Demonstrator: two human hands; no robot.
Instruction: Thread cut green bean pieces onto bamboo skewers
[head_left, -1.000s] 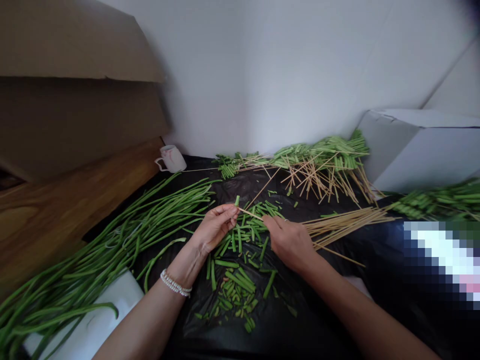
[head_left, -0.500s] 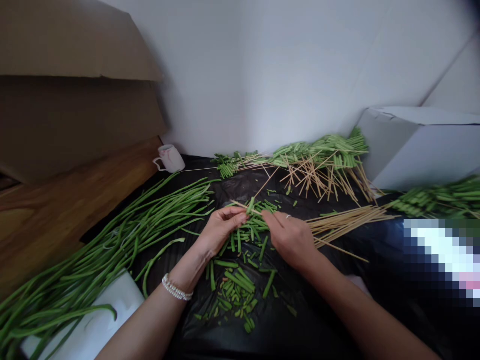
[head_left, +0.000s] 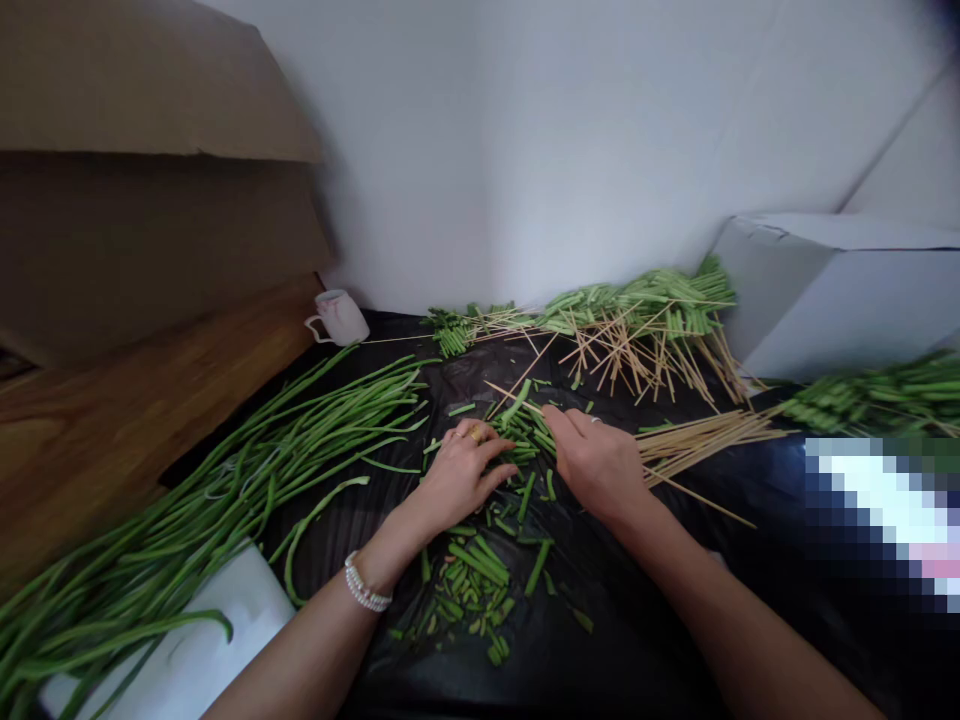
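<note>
My right hand (head_left: 598, 462) is closed around a thin wooden skewer (head_left: 498, 389), its tip pointing left and away from me. One cut piece of green bean (head_left: 516, 404) sits crosswise on that skewer. My left hand (head_left: 466, 468) is over the pile of cut bean pieces (head_left: 534, 430), thumb and forefinger apart, with nothing visible between them. Its other fingertips are hidden. Closer to me lies a second group of short bean bits (head_left: 472, 585) on the black plastic sheet (head_left: 600, 660).
Long whole beans (head_left: 322, 430) spread along the left, partly over a white object (head_left: 225, 610). Bare skewers (head_left: 705, 445) lie right of my right hand. Behind are skewered beans (head_left: 637, 295), a mug (head_left: 341, 317) and a white box (head_left: 862, 290). A cardboard box (head_left: 150, 200) stands left.
My left hand has let go of the bean piece on the skewer and dropped to the pile, its fingers spreading. My right hand has shifted slightly right with the skewer.
</note>
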